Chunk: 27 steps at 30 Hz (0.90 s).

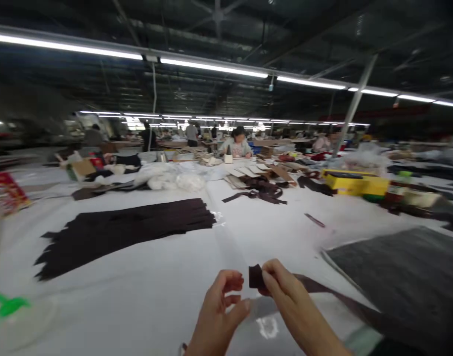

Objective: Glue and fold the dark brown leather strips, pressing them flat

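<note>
In the lower middle of the head view, my right hand [286, 287] pinches a dark brown fabric strip [255, 276] near its end, and a short piece sticks out to the left of the fingers. The rest of that strip trails away to the right, past my wrist. Just left of the strip's end, my left hand [226, 301] is held with curled fingers and thumb apart, nothing between them. Farther off on the left lies a fan of dark fabric strips [130, 230], spread flat on the white table [145, 296].
A dark grey fabric sheet [400, 267] lies at the right. Beyond are a small pen-like tool [314, 220], a yellow box [354, 183], tangled brown strips [263, 190] and clear plastic bags [170, 177]. A green-handled object [11, 304] is at the lower left. A person [237, 143] sits across the table.
</note>
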Each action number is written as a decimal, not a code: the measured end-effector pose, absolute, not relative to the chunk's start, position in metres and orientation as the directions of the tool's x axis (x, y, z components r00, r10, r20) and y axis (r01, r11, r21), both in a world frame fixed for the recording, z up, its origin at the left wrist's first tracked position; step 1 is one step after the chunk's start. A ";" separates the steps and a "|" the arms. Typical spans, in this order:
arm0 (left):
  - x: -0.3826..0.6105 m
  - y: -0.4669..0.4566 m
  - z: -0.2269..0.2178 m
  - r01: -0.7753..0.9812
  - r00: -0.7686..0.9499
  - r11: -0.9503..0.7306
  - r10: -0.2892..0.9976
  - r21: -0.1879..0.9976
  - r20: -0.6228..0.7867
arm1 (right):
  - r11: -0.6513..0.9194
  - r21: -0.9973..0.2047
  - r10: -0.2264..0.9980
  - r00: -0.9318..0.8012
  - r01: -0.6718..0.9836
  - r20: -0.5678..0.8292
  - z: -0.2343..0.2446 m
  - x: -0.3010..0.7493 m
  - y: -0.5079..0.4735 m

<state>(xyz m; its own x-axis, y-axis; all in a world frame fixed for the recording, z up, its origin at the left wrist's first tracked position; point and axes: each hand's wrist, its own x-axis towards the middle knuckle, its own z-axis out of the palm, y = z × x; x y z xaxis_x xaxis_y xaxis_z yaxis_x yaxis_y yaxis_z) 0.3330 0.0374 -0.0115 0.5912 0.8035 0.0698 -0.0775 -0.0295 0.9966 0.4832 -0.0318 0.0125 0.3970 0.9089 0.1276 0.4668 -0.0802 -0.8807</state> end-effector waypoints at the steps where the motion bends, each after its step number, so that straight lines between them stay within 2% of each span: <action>1: 0.317 0.040 -0.013 -0.034 0.522 -0.089 0.848 0.995 0.094 | -0.065 -0.886 0.927 0.357 0.458 0.117 0.005 0.469 -0.022; 4: 0.278 0.043 -0.017 0.094 0.383 -0.155 0.917 0.983 0.108 | -0.007 -0.899 0.956 0.266 0.437 0.122 -0.012 0.424 0.002; 7: 0.252 0.046 -0.024 0.140 0.333 -0.165 0.937 0.976 0.110 | 0.085 -0.902 0.962 0.201 0.424 0.185 -0.024 0.380 0.016; 10: 0.232 0.050 -0.039 0.205 0.199 -0.211 0.965 0.956 0.170 | 0.165 -0.909 0.964 0.134 0.383 0.231 -0.036 0.342 0.025; 14: 0.212 0.054 -0.056 0.248 0.019 -0.134 0.991 0.960 0.133 | 0.183 -0.912 0.963 0.120 0.367 0.241 -0.052 0.311 0.031; 17: 0.199 0.060 -0.057 0.181 -0.040 -0.069 0.996 0.981 0.078 | 0.213 -0.889 0.962 0.073 0.404 0.264 -0.059 0.301 0.036; 19: 0.190 0.066 -0.055 0.099 -0.032 -0.025 0.999 0.995 0.029 | 0.247 -0.889 0.957 0.044 0.386 0.285 -0.062 0.298 0.041; 23: 0.171 0.076 -0.052 -0.008 0.148 0.068 0.987 0.998 -0.066 | 0.327 -0.885 0.936 0.014 0.332 0.351 -0.055 0.301 0.044; 25: 0.162 0.080 -0.051 0.024 0.192 0.070 0.979 0.997 -0.073 | 0.365 -0.817 0.917 -0.023 0.446 0.397 -0.045 0.304 0.043; 27: 0.154 0.085 -0.047 0.104 0.201 0.040 0.978 0.994 -0.060 | 0.340 -0.699 0.914 -0.047 0.629 0.402 -0.034 0.308 0.042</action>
<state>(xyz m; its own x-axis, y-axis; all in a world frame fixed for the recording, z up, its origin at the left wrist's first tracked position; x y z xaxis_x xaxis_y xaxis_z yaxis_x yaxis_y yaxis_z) 0.1537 0.0847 -0.0474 0.2009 0.9778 -0.0602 0.1044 0.0398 0.9937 0.3075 0.0421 -0.0342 -0.0475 0.9145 0.4018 0.6294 0.3398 -0.6988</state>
